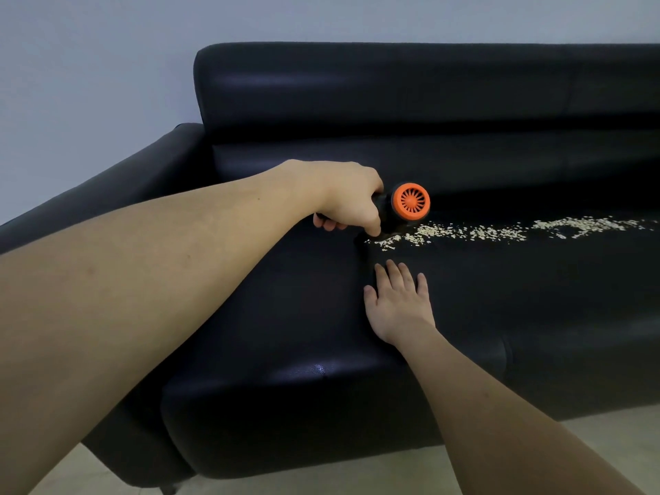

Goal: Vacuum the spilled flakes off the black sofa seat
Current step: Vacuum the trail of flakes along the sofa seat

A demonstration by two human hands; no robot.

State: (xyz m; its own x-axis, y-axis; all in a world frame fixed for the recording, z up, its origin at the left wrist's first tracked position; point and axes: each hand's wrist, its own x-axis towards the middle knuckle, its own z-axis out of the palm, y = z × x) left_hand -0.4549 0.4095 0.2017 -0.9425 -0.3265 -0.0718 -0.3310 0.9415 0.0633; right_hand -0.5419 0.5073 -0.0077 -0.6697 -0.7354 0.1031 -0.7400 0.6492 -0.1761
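A trail of pale flakes (500,230) runs rightward across the black sofa seat (285,309), from the middle of the view to its right edge. My left hand (348,200) grips the black handle of a small hand vacuum (409,205) whose round orange vented end faces me. The vacuum's dark nozzle points down at the left end of the trail and is hard to make out against the seat. My right hand (398,301) rests flat on the seat with fingers spread, just in front of the flakes.
The sofa's left armrest (118,194) rises left of my arm and its backrest (428,91) stands behind the flakes against a pale wall. A beige floor (321,480) shows below the seat's front edge.
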